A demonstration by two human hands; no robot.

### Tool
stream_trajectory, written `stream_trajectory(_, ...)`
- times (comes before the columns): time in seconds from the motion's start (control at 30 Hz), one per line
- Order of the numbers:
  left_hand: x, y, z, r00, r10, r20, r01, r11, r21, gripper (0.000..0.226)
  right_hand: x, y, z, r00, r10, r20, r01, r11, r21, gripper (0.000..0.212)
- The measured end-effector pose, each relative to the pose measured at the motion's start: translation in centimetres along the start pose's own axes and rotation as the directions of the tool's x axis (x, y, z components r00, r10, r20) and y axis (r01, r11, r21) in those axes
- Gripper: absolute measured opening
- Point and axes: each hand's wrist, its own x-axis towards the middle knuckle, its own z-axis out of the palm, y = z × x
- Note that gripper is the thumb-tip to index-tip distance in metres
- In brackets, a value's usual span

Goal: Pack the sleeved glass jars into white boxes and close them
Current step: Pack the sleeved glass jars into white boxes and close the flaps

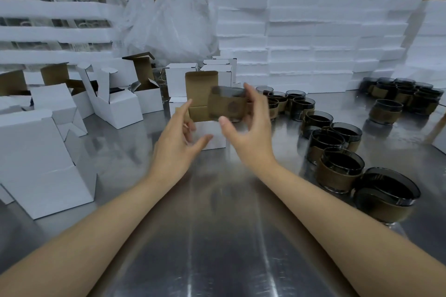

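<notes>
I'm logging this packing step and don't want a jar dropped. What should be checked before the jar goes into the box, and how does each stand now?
1. Jar held: the right hand grips the sleeved jar from the side: ok.
2. Lid up: the open box has its brown flap raised: ok.
3. Box steadied: the left hand is at its left side, fingers straight; contact: cannot tell.
4. Box empty: interior hidden behind the jar: cannot tell.
5. Sleeve seated on the glass: blurred: cannot tell.

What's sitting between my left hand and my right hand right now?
In the head view, an open white box with its brown-lined lid up stands between the left hand and right hand, which holds a sleeved jar.
</notes>
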Motion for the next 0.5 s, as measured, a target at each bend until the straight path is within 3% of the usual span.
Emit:
stream_trajectory(0.13,-0.26,1.05,0.07,0.997,0.061,-0.046,-0.064,0.997,-0.054,0.076,-1.01,0.27,0.44,0.974,-0.037,0.222,0.05,0.997,-0.053,0.075)
stream_trajectory(0.4,-0.4,1.21,-0.12,0.999,0.024,-0.028,-0.029,0.985,-0.171,0.078,-0.78,0.82,0.29,0.958,-0.09,0.273,0.114,0.991,-0.073,0.078)
stream_trajectory(0.5,-0.34,1.1,-0.13,0.999,0.045,-0.013,-0.046,0.99,-0.132,0.081,-0.45,0.87,0.1,0.936,-0.173,0.307,0.224,0.964,-0.141,0.085)
